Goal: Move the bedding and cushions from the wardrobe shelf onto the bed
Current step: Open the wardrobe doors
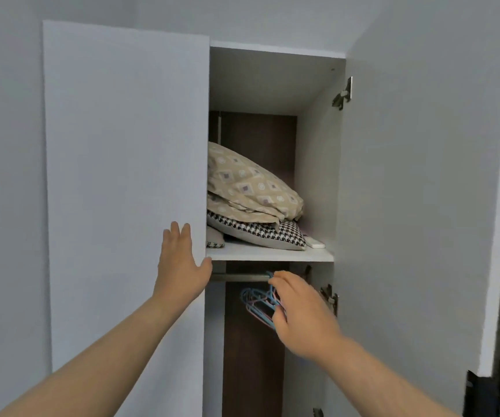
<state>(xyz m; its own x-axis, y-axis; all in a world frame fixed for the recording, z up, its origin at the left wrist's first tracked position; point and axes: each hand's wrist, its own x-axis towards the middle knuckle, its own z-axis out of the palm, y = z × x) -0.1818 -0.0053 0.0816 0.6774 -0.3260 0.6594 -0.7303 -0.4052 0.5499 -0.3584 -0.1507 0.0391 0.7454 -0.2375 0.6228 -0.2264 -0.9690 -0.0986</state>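
On the white wardrobe shelf lies a beige patterned pillow over folded beige bedding. Beneath them is a black-and-white houndstooth cushion, and a second cushion corner peeks out at the left. My left hand rests flat with spread fingers against the left door's edge, its thumb hooked around it. My right hand is below the shelf, fingers loosely curled in front of the hangers, holding nothing that I can see.
The white left door covers half the wardrobe; the right door is swung wide. Blue and pink hangers hang on a metal rail under the shelf. A small white object lies on the shelf's right.
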